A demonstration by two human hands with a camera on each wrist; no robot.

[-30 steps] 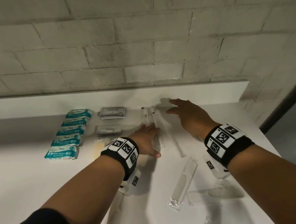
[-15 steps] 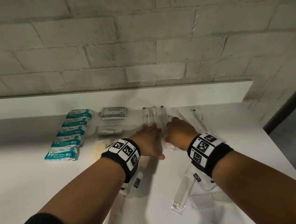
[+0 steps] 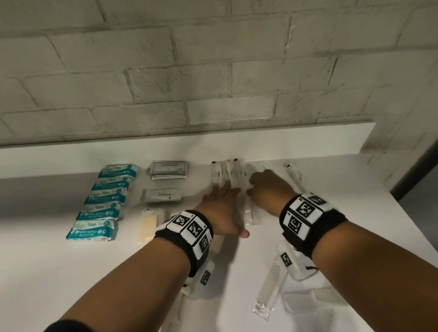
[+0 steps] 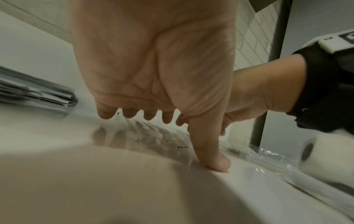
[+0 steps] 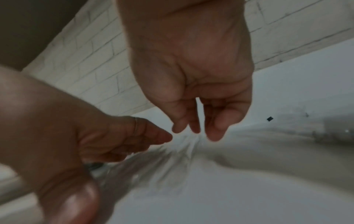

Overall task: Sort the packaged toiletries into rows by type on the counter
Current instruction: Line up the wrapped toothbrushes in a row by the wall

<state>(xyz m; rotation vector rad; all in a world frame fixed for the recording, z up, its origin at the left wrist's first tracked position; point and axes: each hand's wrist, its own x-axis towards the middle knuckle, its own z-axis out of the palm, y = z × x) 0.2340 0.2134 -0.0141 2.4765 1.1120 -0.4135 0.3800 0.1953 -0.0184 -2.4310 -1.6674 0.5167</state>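
Observation:
Several toothbrushes in clear wrappers point(image 3: 225, 172) lie side by side at the back of the white counter point(image 3: 34, 264). My left hand point(image 3: 224, 200) lies flat on them, palm down with fingers straight; in the left wrist view its thumb point(image 4: 210, 159) presses the counter beside a wrapper. My right hand point(image 3: 267, 190) is just right of it, fingers bent downward. The right wrist view shows its fingertips point(image 5: 191, 130) touching a clear wrapper point(image 5: 153, 166), with nothing clearly pinched. Another wrapped toothbrush point(image 3: 293, 170) lies apart to the right.
At the left, several teal wipe packs point(image 3: 104, 203) form a column. Beside them are stacked sachets point(image 3: 168, 169), a toothpaste box point(image 3: 162, 195) and a yellowish packet point(image 3: 148, 223). Wrapped combs point(image 3: 268, 289) lie loose under my right forearm. The counter edge runs close on the right.
My right hand drew back from the far wall to just beside my left hand, onto a wrapped toothbrush next to the row. The left hand stayed flat on the row.

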